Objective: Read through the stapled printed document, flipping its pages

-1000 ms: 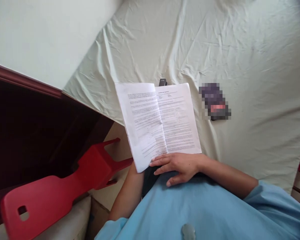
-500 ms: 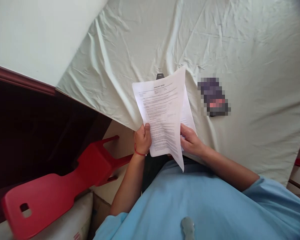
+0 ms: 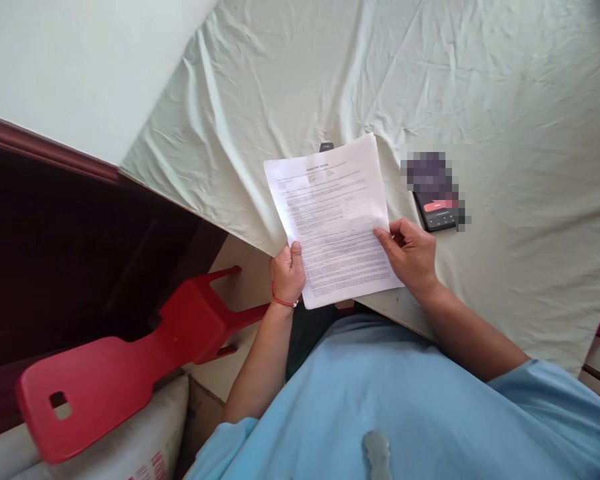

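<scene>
White printed sheets of paper point(image 3: 337, 227) lie tilted at the table's near edge, the top page flat and covered in small text with a heading. Its left edge is gripped by my left hand point(image 3: 288, 272), thumb on top and a red string around the wrist. At the right edge, my right hand point(image 3: 411, 255) pinches the paper between thumb and fingers. How many sheets there are is hidden. Behind the paper's top edge a small black object point(image 3: 326, 146) peeks out, mostly covered.
A phone point(image 3: 437, 207), partly blurred out, lies right of the paper on the wrinkled pale tablecloth point(image 3: 520, 173). To the left below the table stands a red plastic chair point(image 3: 95, 387), with a white printed sack point(image 3: 155, 433) beside it. Dark wooden furniture point(image 3: 55, 253) is at far left.
My right hand has moved from behind the top page to the right edge of the papers. The top page, curled up before, now lies flat over the sheet beneath.
</scene>
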`<state>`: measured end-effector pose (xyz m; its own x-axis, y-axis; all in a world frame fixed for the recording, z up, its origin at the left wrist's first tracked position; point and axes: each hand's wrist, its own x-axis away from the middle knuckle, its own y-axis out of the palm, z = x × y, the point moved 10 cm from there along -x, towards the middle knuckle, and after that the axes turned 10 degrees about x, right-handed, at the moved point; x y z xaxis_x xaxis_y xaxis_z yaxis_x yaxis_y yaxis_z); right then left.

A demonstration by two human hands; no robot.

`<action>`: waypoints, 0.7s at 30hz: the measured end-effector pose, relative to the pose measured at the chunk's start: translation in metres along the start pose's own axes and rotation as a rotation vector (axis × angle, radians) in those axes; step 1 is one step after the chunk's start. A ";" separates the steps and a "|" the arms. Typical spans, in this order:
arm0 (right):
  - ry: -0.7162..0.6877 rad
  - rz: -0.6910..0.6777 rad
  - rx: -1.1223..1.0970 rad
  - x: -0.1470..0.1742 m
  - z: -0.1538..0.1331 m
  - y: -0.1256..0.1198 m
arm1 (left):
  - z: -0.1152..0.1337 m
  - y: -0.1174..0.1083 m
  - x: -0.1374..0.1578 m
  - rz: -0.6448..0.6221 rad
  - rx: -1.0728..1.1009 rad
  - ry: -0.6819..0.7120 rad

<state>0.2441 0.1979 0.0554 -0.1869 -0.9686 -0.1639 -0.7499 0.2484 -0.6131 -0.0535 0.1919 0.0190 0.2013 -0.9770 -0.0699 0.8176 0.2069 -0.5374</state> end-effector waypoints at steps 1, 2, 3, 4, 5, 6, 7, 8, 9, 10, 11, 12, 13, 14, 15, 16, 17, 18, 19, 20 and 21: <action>0.018 0.000 -0.011 0.000 0.002 0.000 | 0.000 0.000 0.000 -0.002 0.005 -0.001; 0.043 0.004 -0.033 0.000 0.004 0.000 | 0.000 0.000 0.000 -0.003 0.010 0.000; 0.069 0.012 -0.058 -0.001 0.007 -0.002 | 0.001 0.000 0.000 -0.002 0.014 0.003; 0.089 0.025 -0.081 -0.001 0.009 -0.003 | 0.002 0.000 -0.001 0.000 0.016 0.008; 0.100 0.037 -0.098 -0.002 0.011 -0.005 | 0.004 0.000 -0.001 0.002 0.016 0.014; 0.101 0.043 -0.106 -0.002 0.012 -0.005 | 0.005 0.000 -0.001 0.002 0.017 0.019; 0.095 0.038 -0.107 -0.003 0.012 -0.005 | 0.005 0.001 -0.002 0.003 0.019 0.023; 0.089 0.026 -0.107 -0.003 0.012 -0.003 | 0.005 0.001 -0.002 0.004 0.023 0.024; 0.089 0.010 -0.108 -0.004 0.014 -0.001 | 0.004 0.001 -0.002 0.006 0.025 0.022; 0.100 0.000 -0.111 -0.004 0.017 0.002 | 0.003 0.000 -0.002 0.008 0.026 0.017; 0.120 -0.008 -0.122 -0.005 0.020 0.004 | 0.001 0.000 -0.001 0.010 0.024 0.013; 0.146 -0.014 -0.141 -0.005 0.025 0.006 | -0.001 -0.001 -0.001 0.013 0.019 0.010; 0.173 -0.025 -0.165 -0.006 0.028 0.008 | -0.003 -0.001 0.000 0.015 0.012 0.008; 0.194 -0.043 -0.190 -0.006 0.031 0.011 | -0.004 -0.001 0.000 0.015 0.005 0.007; 0.210 -0.065 -0.212 -0.006 0.033 0.014 | -0.004 -0.001 0.001 0.015 0.003 0.006; 0.217 -0.087 -0.227 -0.006 0.033 0.015 | -0.004 -0.001 0.001 0.015 0.007 0.004; 0.217 -0.101 -0.232 -0.006 0.032 0.016 | -0.003 -0.001 0.001 0.016 0.016 0.002; 0.209 -0.104 -0.228 -0.006 0.031 0.015 | -0.002 -0.001 0.001 0.017 0.028 0.001; 0.194 -0.098 -0.214 -0.006 0.028 0.013 | 0.000 -0.001 0.001 0.019 0.039 0.000; 0.174 -0.087 -0.189 -0.006 0.026 0.011 | 0.002 -0.001 0.001 0.020 0.049 0.000; 0.150 -0.077 -0.153 -0.005 0.023 0.009 | 0.003 -0.001 0.001 0.020 0.058 0.001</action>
<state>0.2528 0.2057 0.0327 -0.2088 -0.9779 0.0023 -0.8509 0.1805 -0.4934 -0.0522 0.1912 0.0223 0.2172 -0.9727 -0.0811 0.8434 0.2289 -0.4861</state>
